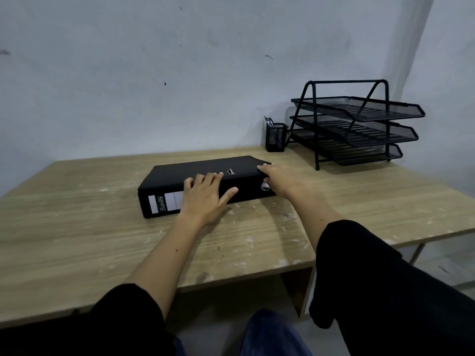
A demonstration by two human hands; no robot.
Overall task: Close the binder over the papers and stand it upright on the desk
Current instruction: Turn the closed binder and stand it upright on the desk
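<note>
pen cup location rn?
Head view, far right of the desk: the pen cup stands by the wall, just left of the tray rack and behind the binder.

The scene is dim and flat, lit softly from above with no hard glare. Weak, diffuse shadows fall on the counter toward five o'clock of the black binder and under the forearms. The dark binder and the mesh tray rack at two o'clock lose detail in their blacks. Wide-angle distortion bends the counter edges and the wall corner toward the frame borders. Overall sharpness is soft, with slight smearing at the fingers.
</note>
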